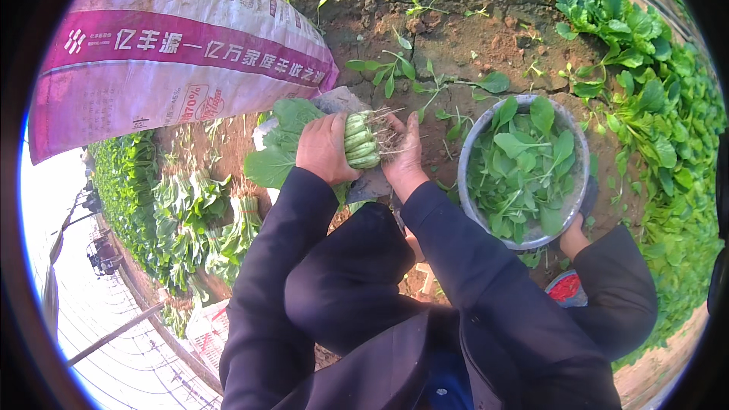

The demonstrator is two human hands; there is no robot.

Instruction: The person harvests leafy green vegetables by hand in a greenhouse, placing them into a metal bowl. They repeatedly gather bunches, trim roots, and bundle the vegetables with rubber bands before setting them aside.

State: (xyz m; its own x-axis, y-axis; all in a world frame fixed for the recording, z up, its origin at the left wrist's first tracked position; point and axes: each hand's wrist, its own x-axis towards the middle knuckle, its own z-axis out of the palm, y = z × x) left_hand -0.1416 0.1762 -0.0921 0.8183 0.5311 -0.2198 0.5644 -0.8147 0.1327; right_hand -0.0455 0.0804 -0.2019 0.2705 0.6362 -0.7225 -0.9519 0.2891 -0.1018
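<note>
My left hand [323, 147] is wrapped around a bunch of leafy greens [360, 139], its pale green stems side by side. Broad leaves [272, 166] spread out to the left, past the hand. Stringy roots [387, 132] stick out at the right end of the bunch. Against these roots lies my right hand [405, 151], its fingers curved and partly apart; whether it grips them is unclear. Under the bunch is a flat grey surface [367, 185], mostly covered by my hands and the leaves.
A grey basin [464, 182] of loose leafy plants stands at right. A printed white and purple sack [188, 62] fills the upper left. Tied bunches [242, 225] lie at left near a crate [209, 330]. Plants [660, 125] grow at right, above a small container of red material [565, 287].
</note>
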